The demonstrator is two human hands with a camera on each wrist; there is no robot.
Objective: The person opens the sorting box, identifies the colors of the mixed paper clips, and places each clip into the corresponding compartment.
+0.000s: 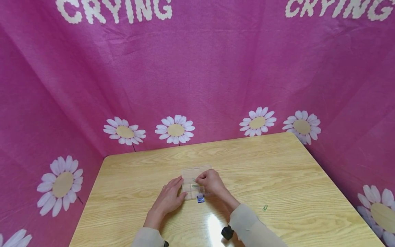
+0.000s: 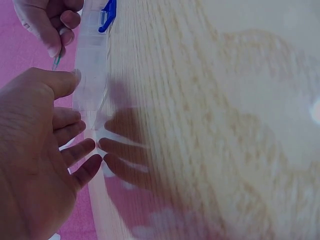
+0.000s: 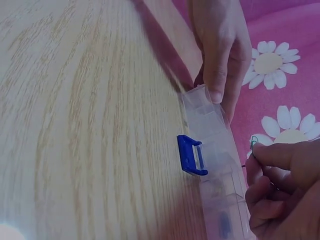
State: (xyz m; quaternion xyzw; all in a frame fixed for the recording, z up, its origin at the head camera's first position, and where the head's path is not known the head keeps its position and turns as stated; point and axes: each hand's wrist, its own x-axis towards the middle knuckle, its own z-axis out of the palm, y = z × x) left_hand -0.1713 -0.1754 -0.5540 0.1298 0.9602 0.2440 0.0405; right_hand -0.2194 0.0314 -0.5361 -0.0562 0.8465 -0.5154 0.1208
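A clear plastic compartment box [image 1: 187, 173] with a blue latch [image 3: 188, 155] lies on the table, its near side toward me. Fingers fairly straight, my left hand [image 1: 169, 197] rests along the left end of the box, with the thumb on its edge in the right wrist view. My right hand [image 1: 212, 181] is over the right part of the box. Between thumb and forefinger it pinches a green paper clip [image 3: 254, 140], which also shows in the left wrist view. Another small green thing [image 1: 195, 186] lies inside the box, partly hidden near my right hand.
A green paper clip [image 1: 265, 208] lies on the wooden table [image 1: 293, 171] to the right of my right forearm. Pink cloth [image 1: 213, 79] with daisies hangs around the back and sides of the table. Light glares off the tabletop near the front.
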